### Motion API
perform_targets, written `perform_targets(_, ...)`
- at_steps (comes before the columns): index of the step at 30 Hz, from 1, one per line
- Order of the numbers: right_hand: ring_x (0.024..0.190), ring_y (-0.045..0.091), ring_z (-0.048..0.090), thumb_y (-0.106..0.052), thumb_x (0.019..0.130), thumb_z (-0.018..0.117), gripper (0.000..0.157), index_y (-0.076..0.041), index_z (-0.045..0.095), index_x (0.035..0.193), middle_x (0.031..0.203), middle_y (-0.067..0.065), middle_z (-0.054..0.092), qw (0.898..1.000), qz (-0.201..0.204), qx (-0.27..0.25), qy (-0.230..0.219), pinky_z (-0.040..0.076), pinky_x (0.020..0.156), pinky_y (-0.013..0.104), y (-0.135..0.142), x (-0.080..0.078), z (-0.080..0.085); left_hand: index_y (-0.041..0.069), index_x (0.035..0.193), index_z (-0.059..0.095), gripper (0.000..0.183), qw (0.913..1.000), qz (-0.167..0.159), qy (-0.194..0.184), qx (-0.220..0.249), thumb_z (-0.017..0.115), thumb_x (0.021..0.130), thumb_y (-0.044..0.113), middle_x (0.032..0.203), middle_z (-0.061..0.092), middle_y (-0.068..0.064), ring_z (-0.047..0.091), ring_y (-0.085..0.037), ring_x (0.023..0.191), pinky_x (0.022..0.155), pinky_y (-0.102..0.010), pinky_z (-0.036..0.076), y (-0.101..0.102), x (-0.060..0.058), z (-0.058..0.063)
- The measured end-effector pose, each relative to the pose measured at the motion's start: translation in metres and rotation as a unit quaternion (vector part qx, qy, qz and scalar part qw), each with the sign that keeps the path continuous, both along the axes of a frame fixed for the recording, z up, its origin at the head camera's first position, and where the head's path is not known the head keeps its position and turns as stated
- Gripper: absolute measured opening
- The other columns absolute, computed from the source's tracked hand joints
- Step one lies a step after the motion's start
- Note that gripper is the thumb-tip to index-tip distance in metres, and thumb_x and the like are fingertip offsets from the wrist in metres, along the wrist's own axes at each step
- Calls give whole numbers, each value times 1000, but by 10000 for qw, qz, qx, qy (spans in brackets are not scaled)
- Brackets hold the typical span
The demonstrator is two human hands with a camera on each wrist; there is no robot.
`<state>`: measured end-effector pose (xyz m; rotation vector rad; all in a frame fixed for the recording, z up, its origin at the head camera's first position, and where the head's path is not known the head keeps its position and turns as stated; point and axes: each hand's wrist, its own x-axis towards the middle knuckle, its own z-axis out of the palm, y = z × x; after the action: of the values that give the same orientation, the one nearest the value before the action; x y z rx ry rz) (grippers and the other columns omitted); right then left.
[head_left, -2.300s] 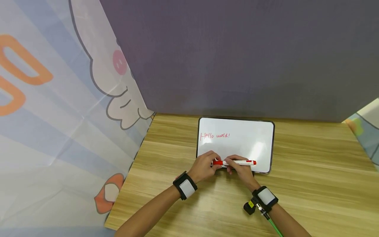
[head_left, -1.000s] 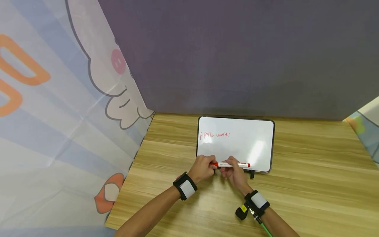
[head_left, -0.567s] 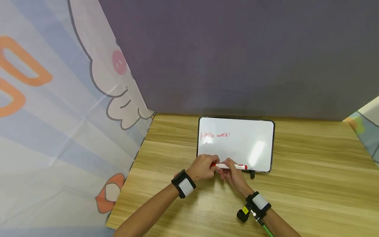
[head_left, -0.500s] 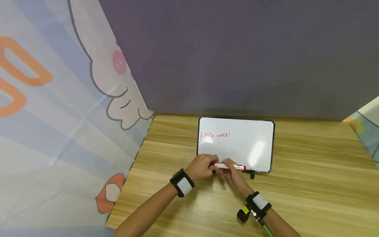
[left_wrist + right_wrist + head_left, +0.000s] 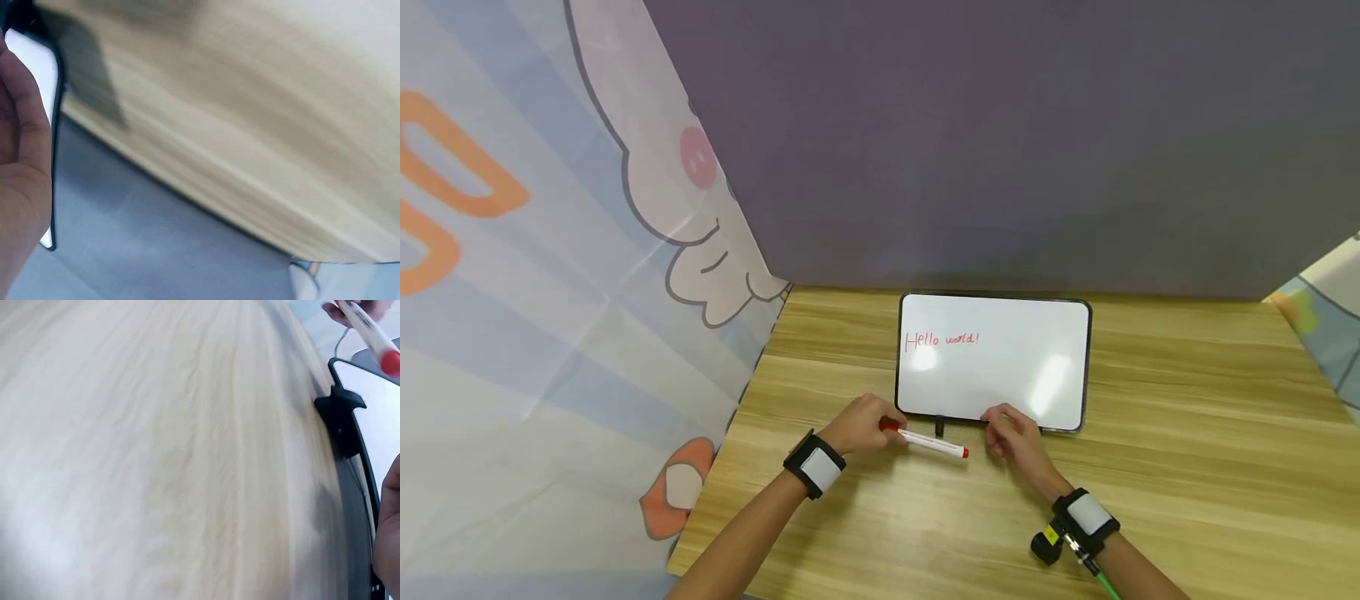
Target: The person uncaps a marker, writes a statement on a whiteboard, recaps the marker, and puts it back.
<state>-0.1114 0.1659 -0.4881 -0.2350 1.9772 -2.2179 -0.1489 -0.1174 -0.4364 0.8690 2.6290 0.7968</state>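
My left hand (image 5: pixel 867 423) pinches a white marker (image 5: pixel 931 442) by its red cap end, just off the lower left corner of the whiteboard. The marker's other red end points right and slightly toward me; the right wrist view shows the marker (image 5: pixel 370 330) up close, held by the left hand. My right hand (image 5: pixel 1017 437) is off the marker, fingers loosely bent at the whiteboard's lower edge. The black-framed whiteboard (image 5: pixel 992 379) carries "Hello world!" in red at upper left. Only part of each hand shows in its own wrist view.
A black clip-like foot (image 5: pixel 940 427) sticks out under the board's near edge, seen larger in the right wrist view. The wooden table (image 5: pixel 1187 433) runs up to a grey panel (image 5: pixel 1000 150) behind. A printed cloth (image 5: pixel 550 333) hangs along the left side.
Both hands were on the marker; the right hand has let go and moved right. The left hand has carried the marker left and toward me, away from the board.
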Motion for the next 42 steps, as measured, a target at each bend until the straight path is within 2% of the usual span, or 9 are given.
perform_targets(5,50,4,46,-17,98,45,35,18,49,97,64,2,56,9984,-78,549,50,37,40,29,6,2,-3,13,83,74,11,10000,-18,-45,-30,75,76,22,78,68,7,50,0,66,59,-15,41,-13,4,-17)
perform_targets(8,51,4,47,-17,98,46,34,16,51,96,65,0,56,9978,-17,654,110,38,40,28,10,2,-5,14,85,75,14,9999,51,27,-109,76,75,24,82,70,7,53,1,71,63,-15,42,-22,5,-29)
perform_targets(12,52,4,47,-18,99,44,35,16,52,98,66,-2,55,9976,-58,668,172,39,41,28,15,3,-5,16,84,75,15,9997,165,17,-175,76,74,27,83,67,7,54,-1,74,66,-17,43,-37,7,-36)
perform_targets(16,53,5,47,-17,100,41,34,16,52,99,67,-2,54,9973,-201,667,225,40,42,29,21,5,-3,19,77,73,12,9994,252,-132,-219,79,71,26,79,60,10,50,-2,71,64,-17,43,-51,8,-38)
perform_targets(20,53,7,47,-17,100,40,35,16,52,97,67,-2,54,9980,-309,499,236,39,42,31,26,6,0,24,72,69,16,9987,172,-338,-326,83,65,25,80,55,13,48,0,69,63,-17,42,-59,8,-39)
perform_targets(28,54,8,48,-15,100,39,37,20,49,95,67,-1,55,9974,-577,211,371,39,42,31,38,6,9,24,69,65,21,9966,-157,-545,-603,85,62,24,74,51,10,45,-1,66,60,-17,40,-57,7,-35)
perform_targets(37,54,14,45,-11,100,37,35,23,47,94,68,0,55,9947,-692,3,756,31,44,38,63,-6,17,22,67,63,24,9957,-205,-564,-710,86,62,28,76,52,7,46,-4,68,60,-18,40,-54,-1,-32)
perform_targets(39,53,14,45,-10,100,38,33,19,51,93,67,1,55,9930,-826,-168,830,28,44,38,68,-7,19,22,69,63,24,9955,-176,-637,-678,86,62,29,77,52,7,46,-3,67,60,-18,40,-57,0,-35)
perform_targets(42,51,14,46,-7,98,43,26,13,57,88,66,3,56,9820,-1575,-467,935,27,44,36,77,-9,26,21,74,65,23,9960,-95,-677,-572,81,68,37,79,53,6,47,-4,69,61,-18,40,-61,1,-38)
